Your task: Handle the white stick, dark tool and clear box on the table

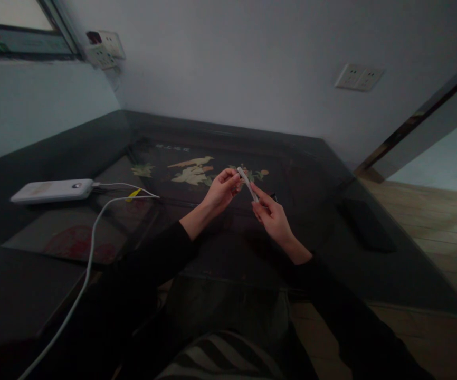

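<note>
Both hands are up over the dark worktop (pixel 228 253), meeting in the middle. The left hand (pixel 222 189) pinches the far end of a small white stick (pixel 248 184), fingertips closed on it. The right hand (pixel 272 217) grips the near end, thumb and forefinger clamped. So the stick is held between the two, its long axis slanting from up by the left hand down toward the right hand, neither hand clearly nearer. It may be a pen or a slim tube; the light is too dim to tell. Well off to the left of the hands lies a white power bank (pixel 52 190) with a white cable (pixel 89 253) running back toward the person. Past the right hand, a dark flat thing (pixel 367 224) rests on the worktop.
</note>
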A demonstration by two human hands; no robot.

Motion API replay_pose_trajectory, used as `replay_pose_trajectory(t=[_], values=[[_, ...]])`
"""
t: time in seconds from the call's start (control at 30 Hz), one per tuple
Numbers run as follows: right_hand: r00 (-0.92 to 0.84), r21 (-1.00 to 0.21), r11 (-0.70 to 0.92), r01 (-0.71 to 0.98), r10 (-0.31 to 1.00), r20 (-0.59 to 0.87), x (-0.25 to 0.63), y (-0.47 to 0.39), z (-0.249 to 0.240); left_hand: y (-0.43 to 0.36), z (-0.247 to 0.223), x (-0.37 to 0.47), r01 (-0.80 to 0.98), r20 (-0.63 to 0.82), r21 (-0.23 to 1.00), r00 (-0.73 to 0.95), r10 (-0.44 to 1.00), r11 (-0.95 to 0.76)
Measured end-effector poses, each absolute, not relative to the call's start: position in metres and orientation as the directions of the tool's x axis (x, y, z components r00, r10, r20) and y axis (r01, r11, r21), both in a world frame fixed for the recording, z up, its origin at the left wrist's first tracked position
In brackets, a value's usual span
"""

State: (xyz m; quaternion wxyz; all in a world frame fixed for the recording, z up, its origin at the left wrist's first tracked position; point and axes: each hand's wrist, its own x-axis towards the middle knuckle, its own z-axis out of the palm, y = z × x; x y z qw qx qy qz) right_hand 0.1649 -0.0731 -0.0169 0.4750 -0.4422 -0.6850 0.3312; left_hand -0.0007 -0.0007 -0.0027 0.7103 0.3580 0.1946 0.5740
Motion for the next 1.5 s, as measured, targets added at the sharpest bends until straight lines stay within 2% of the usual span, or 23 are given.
replay_pose_trajectory(t=[0.17,0.57,1.2,1.5], values=[[-0.169,-0.878,0.392,0.274,0.919,0.357,0.1652,-0.0724,-0.0191,-0.0019,-0.0001,0.0001,-0.665,0.115,0.741,0.253,0.96,0.087],[-0.067,-0.837,0.392,0.381,0.915,0.398,0.1695,-0.0665,-0.0188,-0.0038,-0.0012,-0.0026,-0.625,0.127,0.776,0.288,0.949,0.086],[-0.174,-0.867,0.4,0.297,0.915,0.363,0.1655,-0.0744,-0.0173,-0.0018,-0.0011,0.0004,-0.671,0.144,0.738,0.267,0.953,0.076],[-0.128,-0.839,0.405,0.363,0.914,0.386,0.1667,-0.0708,-0.0167,-0.0034,-0.0006,-0.0003,-0.632,0.132,0.772,0.267,0.955,0.07]])
